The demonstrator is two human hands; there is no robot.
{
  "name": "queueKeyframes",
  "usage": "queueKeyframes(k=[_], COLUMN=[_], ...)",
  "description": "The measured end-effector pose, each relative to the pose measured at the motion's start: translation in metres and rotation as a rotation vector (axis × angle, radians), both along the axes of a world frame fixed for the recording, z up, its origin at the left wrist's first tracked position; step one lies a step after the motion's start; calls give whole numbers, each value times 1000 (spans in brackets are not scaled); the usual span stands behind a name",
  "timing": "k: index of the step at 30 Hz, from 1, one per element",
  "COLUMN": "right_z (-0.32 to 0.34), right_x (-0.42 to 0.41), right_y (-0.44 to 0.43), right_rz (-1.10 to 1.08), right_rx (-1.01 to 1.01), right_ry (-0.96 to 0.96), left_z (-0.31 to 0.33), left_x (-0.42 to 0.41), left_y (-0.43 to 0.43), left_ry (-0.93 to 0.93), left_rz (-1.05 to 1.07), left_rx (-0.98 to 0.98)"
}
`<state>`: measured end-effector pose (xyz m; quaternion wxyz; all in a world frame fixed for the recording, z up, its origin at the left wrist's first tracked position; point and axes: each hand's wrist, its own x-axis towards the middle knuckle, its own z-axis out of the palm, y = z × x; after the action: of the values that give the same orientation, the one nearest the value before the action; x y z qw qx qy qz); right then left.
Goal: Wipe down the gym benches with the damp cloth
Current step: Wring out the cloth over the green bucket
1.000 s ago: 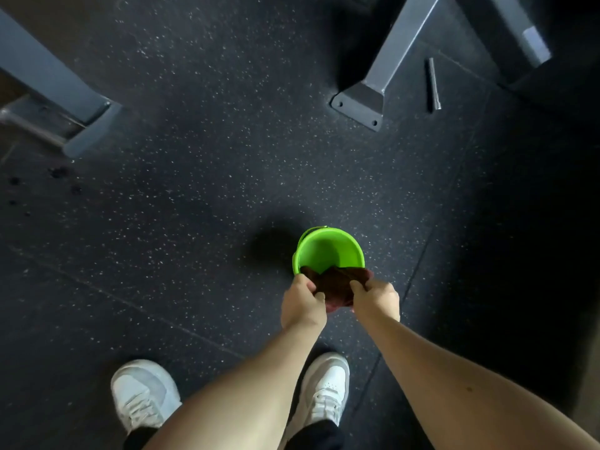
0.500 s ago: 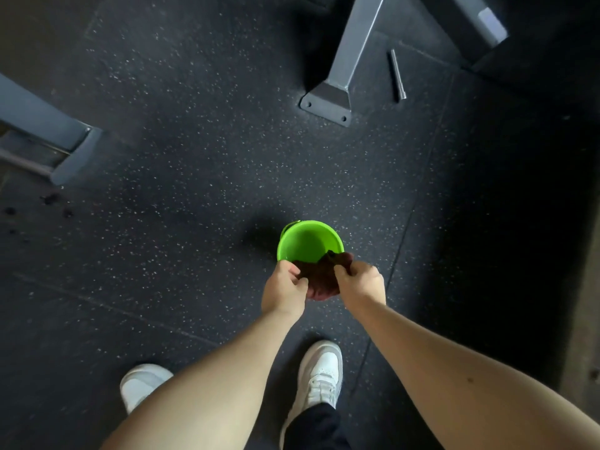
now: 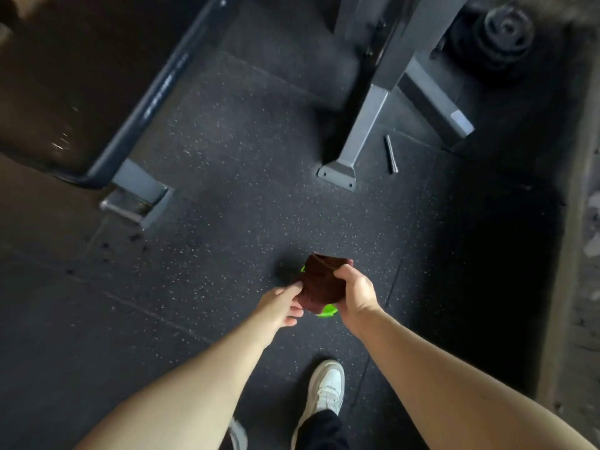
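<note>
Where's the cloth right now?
Head view, lower centre: the brown cloth is held between the left hand, pinching its left edge, and the right hand, gripping its right side, hiding most of the green bucket below.

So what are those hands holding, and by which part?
A dark brown cloth: the right hand grips its right edge, the left hand pinches its left edge, over a green bucket.

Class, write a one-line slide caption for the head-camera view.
Left hand and right hand hold a brown cloth over a green bucket on the speckled gym floor.
</note>
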<state>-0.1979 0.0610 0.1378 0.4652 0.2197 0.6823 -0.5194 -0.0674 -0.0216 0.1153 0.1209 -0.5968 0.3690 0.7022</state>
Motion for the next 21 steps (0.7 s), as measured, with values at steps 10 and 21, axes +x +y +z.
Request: queueKeyframes(k=[10,21], right_z=[255,431], right_x=[23,13], right_y=[-70,-69], right_rz=[128,415], right_rx=[-228,-252], right_ry=[-53,57], left_z=[256,489], left_x=[31,31], left_y=[-95,-96], left_ry=[189,149], left_rz=[299,298], left_rx=[-16,-442])
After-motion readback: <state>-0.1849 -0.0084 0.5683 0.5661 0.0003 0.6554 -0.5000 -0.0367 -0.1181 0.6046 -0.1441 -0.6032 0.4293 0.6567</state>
